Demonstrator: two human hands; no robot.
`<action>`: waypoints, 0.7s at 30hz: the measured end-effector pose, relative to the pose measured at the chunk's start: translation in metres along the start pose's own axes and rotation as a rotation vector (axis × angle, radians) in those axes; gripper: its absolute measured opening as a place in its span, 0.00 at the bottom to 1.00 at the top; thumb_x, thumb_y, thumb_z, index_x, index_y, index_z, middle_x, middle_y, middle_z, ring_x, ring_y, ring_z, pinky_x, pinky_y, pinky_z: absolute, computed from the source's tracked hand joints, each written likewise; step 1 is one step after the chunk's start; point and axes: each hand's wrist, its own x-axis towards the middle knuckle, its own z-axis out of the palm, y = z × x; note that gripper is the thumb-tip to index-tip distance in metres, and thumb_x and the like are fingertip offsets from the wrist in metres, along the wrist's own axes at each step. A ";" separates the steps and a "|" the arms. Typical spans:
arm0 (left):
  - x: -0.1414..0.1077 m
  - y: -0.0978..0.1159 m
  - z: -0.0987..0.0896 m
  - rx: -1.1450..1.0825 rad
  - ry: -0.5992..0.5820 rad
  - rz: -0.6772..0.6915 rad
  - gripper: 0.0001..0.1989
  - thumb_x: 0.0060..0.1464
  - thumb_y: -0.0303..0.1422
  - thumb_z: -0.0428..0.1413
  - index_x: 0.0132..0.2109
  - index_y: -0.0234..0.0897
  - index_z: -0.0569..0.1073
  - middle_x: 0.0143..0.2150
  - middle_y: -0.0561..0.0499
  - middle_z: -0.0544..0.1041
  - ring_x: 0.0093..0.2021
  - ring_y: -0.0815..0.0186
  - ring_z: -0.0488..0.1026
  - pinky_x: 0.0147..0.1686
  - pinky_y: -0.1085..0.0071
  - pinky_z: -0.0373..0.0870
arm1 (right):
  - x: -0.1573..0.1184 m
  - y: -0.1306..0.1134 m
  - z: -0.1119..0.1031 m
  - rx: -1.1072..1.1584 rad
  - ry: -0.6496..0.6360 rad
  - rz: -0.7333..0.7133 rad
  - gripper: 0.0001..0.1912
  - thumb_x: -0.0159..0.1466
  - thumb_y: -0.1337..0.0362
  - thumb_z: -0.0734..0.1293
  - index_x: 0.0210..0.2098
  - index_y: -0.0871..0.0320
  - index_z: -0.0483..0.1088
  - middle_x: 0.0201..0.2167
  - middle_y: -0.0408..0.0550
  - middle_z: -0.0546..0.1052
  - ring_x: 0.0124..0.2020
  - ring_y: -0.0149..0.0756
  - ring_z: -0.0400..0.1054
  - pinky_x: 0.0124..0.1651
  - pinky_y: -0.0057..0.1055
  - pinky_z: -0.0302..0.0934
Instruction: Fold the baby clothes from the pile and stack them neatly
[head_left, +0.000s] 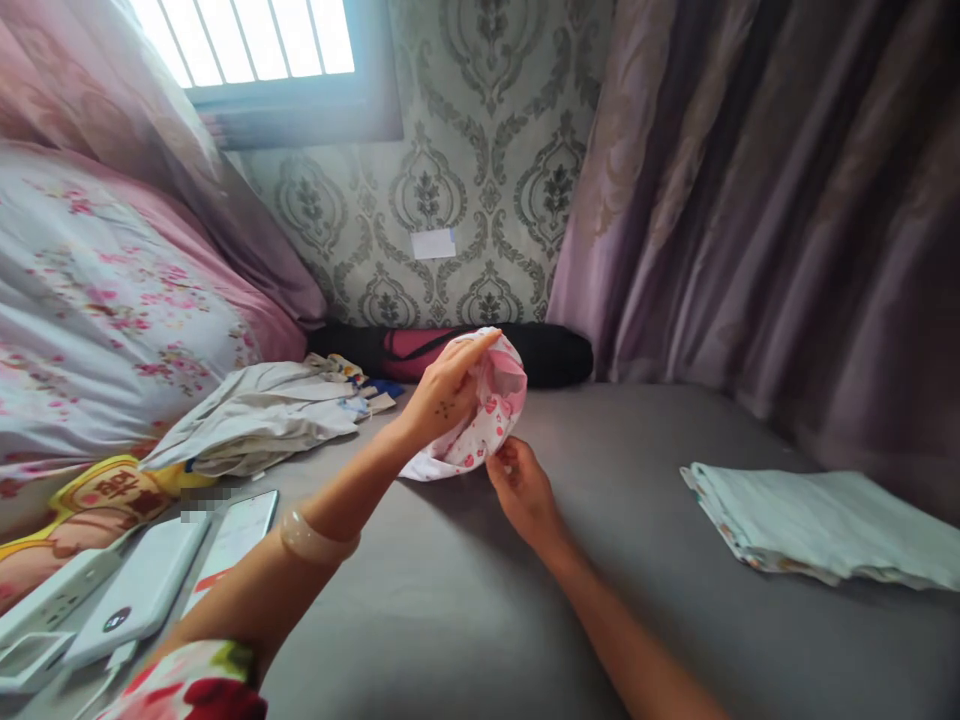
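In the head view, a small white fabric piece with pink and red prints (474,445) is held up above the grey bed sheet. Its rim curves round into an opening that shows a pink inside; I cannot tell what garment or cover it is. My left hand (446,392), wearing a pale bangle, grips it from the left and top, its fingers stretched along the upper rim. At the lower right edge, my right hand (525,490) is closed with thumb and fingers pinching the fabric. Part of the piece is hidden behind my left hand.
Folded pale cloth (825,520) lies at the right, a crumpled light garment pile (277,415) at the left. Nearer stand a power bank (139,585), a phone (236,535) and a power strip (64,590). A long black and maroon bag (555,353) lies along the wall.
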 end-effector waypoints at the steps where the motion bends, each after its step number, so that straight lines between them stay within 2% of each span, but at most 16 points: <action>1: -0.001 0.005 0.005 0.035 -0.016 0.032 0.33 0.51 0.19 0.44 0.64 0.38 0.64 0.59 0.44 0.71 0.59 0.61 0.65 0.60 0.61 0.60 | -0.001 -0.002 0.001 -0.004 0.022 -0.001 0.18 0.63 0.52 0.64 0.47 0.56 0.67 0.42 0.51 0.76 0.41 0.38 0.71 0.39 0.31 0.65; 4: -0.004 0.015 0.014 0.149 -0.056 0.064 0.31 0.55 0.21 0.43 0.65 0.39 0.63 0.56 0.44 0.72 0.56 0.61 0.66 0.59 0.61 0.60 | 0.001 0.000 -0.001 0.008 0.081 0.020 0.14 0.63 0.52 0.63 0.39 0.56 0.68 0.35 0.47 0.76 0.35 0.35 0.69 0.38 0.30 0.63; 8: -0.009 0.015 0.012 0.315 -0.051 0.019 0.25 0.60 0.24 0.44 0.63 0.39 0.65 0.53 0.45 0.75 0.53 0.61 0.68 0.57 0.62 0.58 | 0.011 0.007 -0.017 0.035 0.125 0.053 0.17 0.63 0.49 0.60 0.28 0.55 0.66 0.24 0.41 0.70 0.27 0.32 0.64 0.31 0.28 0.59; 12: -0.014 0.008 0.001 0.383 0.084 -0.105 0.17 0.61 0.28 0.47 0.54 0.37 0.73 0.48 0.46 0.77 0.50 0.61 0.70 0.55 0.64 0.60 | 0.024 0.002 -0.046 0.113 0.273 0.057 0.21 0.60 0.44 0.63 0.33 0.56 0.69 0.28 0.44 0.74 0.31 0.36 0.67 0.35 0.31 0.62; 14: -0.019 0.007 -0.002 0.371 0.116 -0.208 0.15 0.59 0.29 0.49 0.50 0.38 0.74 0.46 0.47 0.77 0.49 0.62 0.71 0.53 0.66 0.63 | 0.029 -0.008 -0.062 0.148 0.331 0.044 0.23 0.59 0.43 0.64 0.38 0.56 0.70 0.31 0.46 0.76 0.34 0.37 0.69 0.37 0.32 0.63; 16: -0.024 0.006 -0.003 0.331 0.097 -0.298 0.13 0.58 0.29 0.50 0.47 0.39 0.76 0.44 0.49 0.78 0.46 0.62 0.71 0.50 0.67 0.64 | 0.031 -0.021 -0.076 0.173 0.348 0.033 0.23 0.59 0.43 0.65 0.39 0.56 0.71 0.32 0.46 0.76 0.33 0.37 0.69 0.36 0.32 0.63; 21: -0.042 0.006 0.002 0.068 0.005 -0.444 0.08 0.55 0.33 0.55 0.40 0.39 0.78 0.34 0.50 0.74 0.38 0.64 0.69 0.41 0.68 0.66 | 0.017 -0.066 -0.104 0.209 0.278 -0.019 0.18 0.59 0.48 0.69 0.39 0.55 0.71 0.30 0.43 0.76 0.29 0.32 0.68 0.32 0.27 0.62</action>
